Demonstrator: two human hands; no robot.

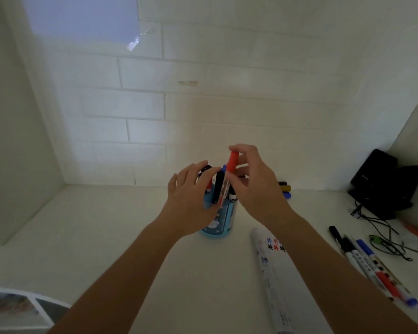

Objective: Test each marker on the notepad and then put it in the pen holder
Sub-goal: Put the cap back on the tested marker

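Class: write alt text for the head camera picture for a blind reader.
A right hand pinches a red marker by its cap in a blue pen holder of markers, which the left hand touches. A notepad and loose markers lie on the desk to its right.

Blue pen holder [228, 221] with a cartoon print, upright on the table [106, 237], below and between the left grip [191, 201] and the right grip [253, 186], partly hidden behind the left. Inside it, several capped markers [218, 189], leaning. Red-capped marker [232, 162], near upright, cap up, pinched at the cap in the right grip, lower end among the others. White notepad [275, 273] with blue, red and black marks, flat, nearer than the right grip. Loose markers [372, 266] in a row, well right of it.
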